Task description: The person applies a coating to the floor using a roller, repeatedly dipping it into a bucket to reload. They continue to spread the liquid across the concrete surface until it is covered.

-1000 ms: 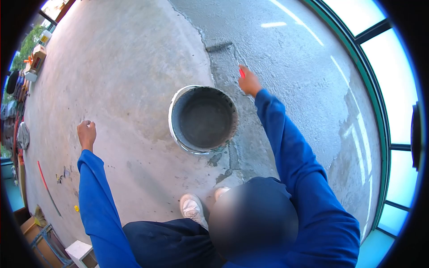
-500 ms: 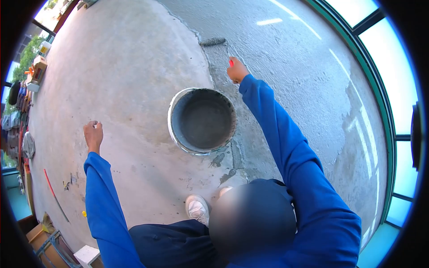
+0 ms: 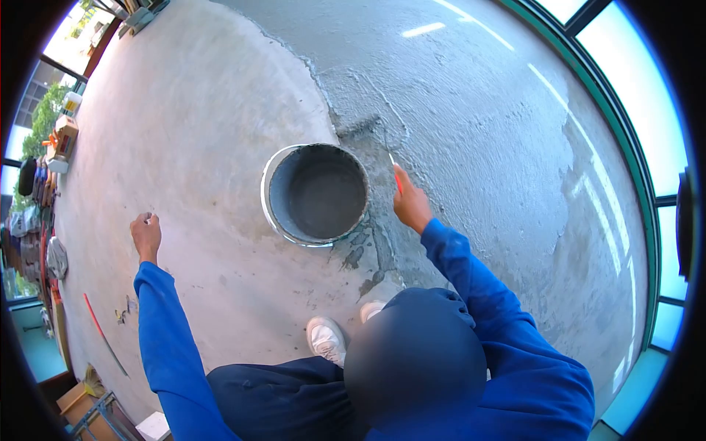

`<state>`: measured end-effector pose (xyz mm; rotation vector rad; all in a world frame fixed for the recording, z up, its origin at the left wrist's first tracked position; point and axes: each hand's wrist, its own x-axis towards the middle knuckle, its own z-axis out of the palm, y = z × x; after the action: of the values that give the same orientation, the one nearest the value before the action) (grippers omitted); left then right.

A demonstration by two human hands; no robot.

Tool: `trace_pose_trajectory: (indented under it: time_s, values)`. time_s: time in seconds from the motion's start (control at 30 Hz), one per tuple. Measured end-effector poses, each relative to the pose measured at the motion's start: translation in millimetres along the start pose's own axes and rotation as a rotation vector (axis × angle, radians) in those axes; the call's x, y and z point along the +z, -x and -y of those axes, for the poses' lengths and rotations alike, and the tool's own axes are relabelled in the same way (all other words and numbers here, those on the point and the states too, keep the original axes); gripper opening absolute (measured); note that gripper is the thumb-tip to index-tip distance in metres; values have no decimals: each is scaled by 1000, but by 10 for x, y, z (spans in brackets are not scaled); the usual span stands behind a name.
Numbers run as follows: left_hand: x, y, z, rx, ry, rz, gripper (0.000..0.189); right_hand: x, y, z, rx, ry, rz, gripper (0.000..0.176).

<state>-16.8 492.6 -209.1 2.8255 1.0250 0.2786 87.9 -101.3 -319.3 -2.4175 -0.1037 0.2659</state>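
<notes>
My right hand point(image 3: 414, 203) is wrapped round the red handle of a paint roller point(image 3: 359, 126). The roller's grey-coated sleeve rests on the wet grey coating point(image 3: 471, 147), just beyond the bucket. To the left of that hand stands a round bucket point(image 3: 273, 187), pale outside, with dark grey liquid in it. My left hand point(image 3: 146, 237) hangs over the bare concrete floor point(image 3: 206, 132) with its fingers curled in and nothing visible in them.
Grey drips mark the floor near my shoes point(image 3: 326, 339). Boxes point(image 3: 63, 140) and bundled items line the left wall. A red-and-dark rod point(image 3: 103, 334) lies at the lower left. Green-framed windows point(image 3: 621, 140) run along the right, beside the coated floor.
My right hand has drawn the roller back toward me, leaving a ridged track in the coating. The left hand has dropped slightly and stays curled. The view has shifted a little.
</notes>
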Motion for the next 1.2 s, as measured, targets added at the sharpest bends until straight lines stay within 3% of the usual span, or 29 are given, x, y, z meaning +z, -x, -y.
trace_pose_trajectory:
  time_s: [0.13,0.33,0.43,0.6,0.83,0.93,1.03,1.2]
  values:
    - [-327,-10,-269,116,-29,-76,28,112,-562,288,87,11,-13,65]
    - [-1102,267,-408,372,-82,-226,23,-3,-150,155,131,14,116,67]
    - [-1349,583,-565,292,34,-118,23,46,-127,144,88,-10,47,67]
    - [-1359,860,-1025,360,171,-114,24,80,-545,255,144,-55,49,67]
    - [-1543,1506,-1881,400,344,3,28,-128,464,-350,57,-75,56,65]
    - [-1424,1593,-1937,430,371,30,28,-370,764,-340,8,-233,18,63]
    - [-1342,1582,-1885,411,381,69,29,-365,854,-207,93,-221,56,62]
    - [-1349,1610,-1885,397,378,77,28,136,100,-113,69,-86,13,60]
